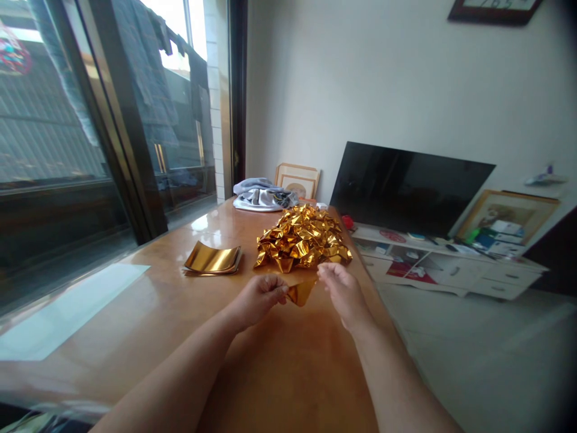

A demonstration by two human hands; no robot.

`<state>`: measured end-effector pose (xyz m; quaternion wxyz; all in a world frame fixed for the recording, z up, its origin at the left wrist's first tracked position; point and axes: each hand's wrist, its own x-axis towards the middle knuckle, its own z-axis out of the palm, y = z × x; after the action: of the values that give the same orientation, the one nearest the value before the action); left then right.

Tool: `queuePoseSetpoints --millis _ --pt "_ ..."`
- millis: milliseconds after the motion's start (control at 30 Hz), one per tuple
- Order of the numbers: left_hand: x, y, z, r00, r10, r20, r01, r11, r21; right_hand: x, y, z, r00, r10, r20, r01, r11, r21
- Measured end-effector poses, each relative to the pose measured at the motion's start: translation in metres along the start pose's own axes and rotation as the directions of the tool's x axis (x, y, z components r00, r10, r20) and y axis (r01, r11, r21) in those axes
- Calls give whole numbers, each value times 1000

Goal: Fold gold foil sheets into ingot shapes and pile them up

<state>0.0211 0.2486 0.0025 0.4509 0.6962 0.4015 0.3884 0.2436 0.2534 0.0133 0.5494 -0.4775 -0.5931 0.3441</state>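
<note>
Between my hands, above the wooden table [288,367], is a sheet of gold foil paper [301,293], bent into a pointed shape. My left hand [261,297] pinches its left end between thumb and fingers. My right hand [343,291] is closed in a pinch at its upper right corner; the exact contact there is blurred. Just beyond my hands rises a heap of folded gold foil pieces [304,237]. To the left of the heap lies a stack of flat gold foil sheets [211,258], their edges curling upward.
Folded clothes [261,195] lie at the table's far end, near a leaning picture frame [298,180]. A pale sheet [76,307] covers part of the left side. Right of the table, a white cabinet [455,273] stands below a television [410,186]. Sliding glass doors [148,120] line the left.
</note>
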Motion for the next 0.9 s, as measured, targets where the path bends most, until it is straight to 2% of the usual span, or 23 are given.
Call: queuePoseSetpoints --millis 33,100,133,200,267,333,467,567,767,900 --pt "0 -1 0 1000 3 4 -3 1000 28 -2 -2 2 994 -102 31 104 990 -100" --pt "0 -4 1 1000 14 18 -16 996 86 -8 -7 8 950 -271 155 307 903 -302" --pt "1 -6 2 999 23 25 -26 994 110 -12 -9 11 922 -311 229 379 840 -387" --pt "1 -8 4 999 37 34 -41 989 144 -18 -13 16 894 -306 328 438 749 -496" --pt "1 -8 5 999 38 33 -43 988 152 -22 -15 18 898 -265 352 426 723 -543" --pt "1 -5 6 999 33 33 -37 991 126 -22 -15 17 914 -226 336 381 760 -526" --pt "1 7 3 999 16 -43 -17 1000 -23 -19 -11 13 948 -129 290 226 917 -329" --pt "0 15 0 995 -20 -100 9 993 -114 -17 -10 13 949 -60 309 114 981 -160" --pt "-1 14 -1 996 -15 -83 10 998 -66 -18 -15 15 952 -31 306 46 998 -43" --pt "0 9 1 996 -8 -84 5 1000 -26 -19 -12 17 959 -20 283 60 989 -134"
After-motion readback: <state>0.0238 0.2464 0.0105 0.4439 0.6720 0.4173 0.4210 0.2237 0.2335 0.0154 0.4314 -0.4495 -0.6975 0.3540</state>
